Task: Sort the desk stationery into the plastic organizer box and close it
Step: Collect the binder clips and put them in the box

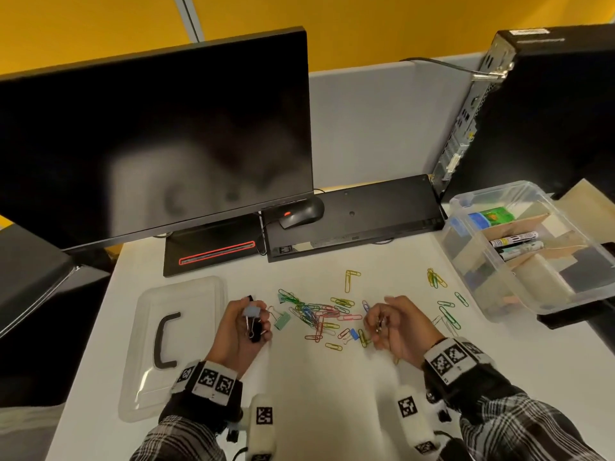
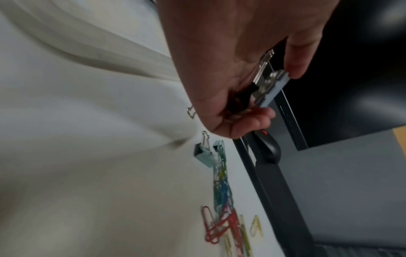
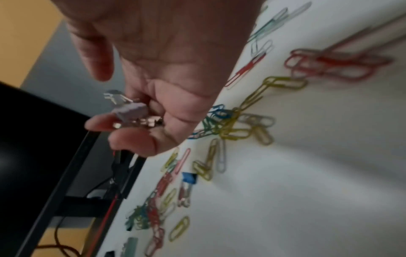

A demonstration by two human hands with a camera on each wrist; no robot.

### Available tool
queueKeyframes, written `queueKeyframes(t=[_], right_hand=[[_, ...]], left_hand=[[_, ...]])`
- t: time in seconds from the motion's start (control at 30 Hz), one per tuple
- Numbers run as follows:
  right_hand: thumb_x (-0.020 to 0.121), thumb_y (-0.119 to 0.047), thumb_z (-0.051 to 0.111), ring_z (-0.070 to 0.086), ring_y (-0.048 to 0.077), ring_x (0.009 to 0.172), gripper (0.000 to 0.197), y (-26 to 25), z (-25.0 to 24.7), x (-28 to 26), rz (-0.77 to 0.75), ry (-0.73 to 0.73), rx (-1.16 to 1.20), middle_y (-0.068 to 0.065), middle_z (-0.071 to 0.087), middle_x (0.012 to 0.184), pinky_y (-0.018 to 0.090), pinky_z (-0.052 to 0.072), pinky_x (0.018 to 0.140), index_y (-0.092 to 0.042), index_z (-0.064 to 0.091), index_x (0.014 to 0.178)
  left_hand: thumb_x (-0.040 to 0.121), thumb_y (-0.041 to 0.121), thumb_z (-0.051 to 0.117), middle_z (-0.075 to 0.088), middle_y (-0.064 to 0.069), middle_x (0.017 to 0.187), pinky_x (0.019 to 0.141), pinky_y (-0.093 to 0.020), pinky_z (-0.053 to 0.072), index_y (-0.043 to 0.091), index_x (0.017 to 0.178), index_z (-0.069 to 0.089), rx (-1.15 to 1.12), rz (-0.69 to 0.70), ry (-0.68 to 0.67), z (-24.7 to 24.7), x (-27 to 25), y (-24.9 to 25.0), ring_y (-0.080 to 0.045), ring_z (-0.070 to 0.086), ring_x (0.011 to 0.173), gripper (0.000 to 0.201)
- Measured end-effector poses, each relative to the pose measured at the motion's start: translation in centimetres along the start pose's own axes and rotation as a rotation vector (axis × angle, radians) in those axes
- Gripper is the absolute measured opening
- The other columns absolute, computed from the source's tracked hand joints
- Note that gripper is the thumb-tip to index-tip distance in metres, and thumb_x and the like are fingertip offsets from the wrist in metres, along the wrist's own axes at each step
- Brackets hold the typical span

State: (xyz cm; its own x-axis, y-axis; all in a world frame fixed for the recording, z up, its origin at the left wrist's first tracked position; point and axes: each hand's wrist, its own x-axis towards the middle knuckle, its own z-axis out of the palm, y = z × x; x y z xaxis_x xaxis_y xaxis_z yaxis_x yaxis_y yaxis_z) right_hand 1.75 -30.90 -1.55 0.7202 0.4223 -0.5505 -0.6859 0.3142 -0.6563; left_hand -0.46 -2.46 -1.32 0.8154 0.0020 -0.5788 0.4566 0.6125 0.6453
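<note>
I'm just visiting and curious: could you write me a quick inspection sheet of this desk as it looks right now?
Surface: white desk, paper clips scattered mid-desk.
Job's things: clear organizer box at the right, open, with pens in a divided section; its lid lies flat at the left. A green binder clip and a small blue binder clip lie among the paper clips.
Clutter: mouse resting on a black keyboard.
Hands: left hand grips a pale blue binder clip; right hand holds a pale binder clip.
Cables: one runs to the computer tower.
Surroundings: dark monitor, yellow wall.
</note>
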Motion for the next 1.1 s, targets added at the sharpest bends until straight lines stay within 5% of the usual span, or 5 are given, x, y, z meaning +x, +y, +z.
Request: queueKeyframes(t=[0.23,0.4,0.57,0.87,1.1], right_hand=[[0.099,-0.019,0.041,0.045,0.009,0.049,0.024,0.8,1.0,1.5,-0.093,0.178,-0.693,0.001,0.05,0.061,0.023,0.037,0.049,-0.009,0.057,0.083],[0.092,-0.029,0.051,0.054,0.011,0.07,0.022,1.5,1.2,1.9,-0.129,0.085,-1.637,-0.004,0.06,0.087,0.025,0.042,0.064,-0.023,0.043,0.111],[0.091,-0.034,0.053,0.054,0.018,0.089,0.025,1.6,1.4,2.5,-0.068,0.083,-1.792,0.003,0.058,0.11,0.026,0.041,0.073,-0.018,0.045,0.109],[0.052,-0.028,0.06,0.04,0.015,0.046,0.031,0.5,1.4,2.6,0.03,0.033,-0.034,0.007,0.051,0.062,0.021,0.027,0.042,-0.008,0.048,0.072],[0.098,-0.032,0.04,0.04,0.013,0.046,0.041,-1.0,4.6,5.2,-0.02,0.106,-0.161,0.007,0.046,0.057,0.019,0.032,0.039,-0.007,0.054,0.068]], left_hand=[[0.096,0.028,0.05,0.053,0.005,0.066,0.057,-0.02,0.039,0.014,0.083,0.054,1.025,0.261,0.075,-0.8,1.9,-0.2,-0.009,0.049,0.058,0.019],[0.097,0.027,0.045,0.04,0.001,0.122,0.078,-0.024,0.051,0.031,0.134,0.039,1.933,0.446,-0.227,-0.9,2.7,-0.3,-0.013,0.058,0.087,0.037],[0.093,0.014,0.051,0.032,-0.005,0.133,0.072,-0.029,0.052,0.024,0.136,0.032,2.134,0.469,-0.292,-1.7,2.8,-1.5,-0.019,0.055,0.092,0.049],[0.097,0.019,0.045,0.04,-0.003,0.124,0.062,-0.024,0.044,0.013,0.116,0.047,2.071,0.53,-0.268,-2.1,2.0,-1.9,-0.009,0.042,0.074,0.02],[0.097,0.023,0.044,0.026,-0.003,0.143,0.074,-0.03,0.053,0.019,0.139,0.032,2.103,0.502,-0.272,-3.4,1.2,-2.0,-0.018,0.052,0.104,0.044]])
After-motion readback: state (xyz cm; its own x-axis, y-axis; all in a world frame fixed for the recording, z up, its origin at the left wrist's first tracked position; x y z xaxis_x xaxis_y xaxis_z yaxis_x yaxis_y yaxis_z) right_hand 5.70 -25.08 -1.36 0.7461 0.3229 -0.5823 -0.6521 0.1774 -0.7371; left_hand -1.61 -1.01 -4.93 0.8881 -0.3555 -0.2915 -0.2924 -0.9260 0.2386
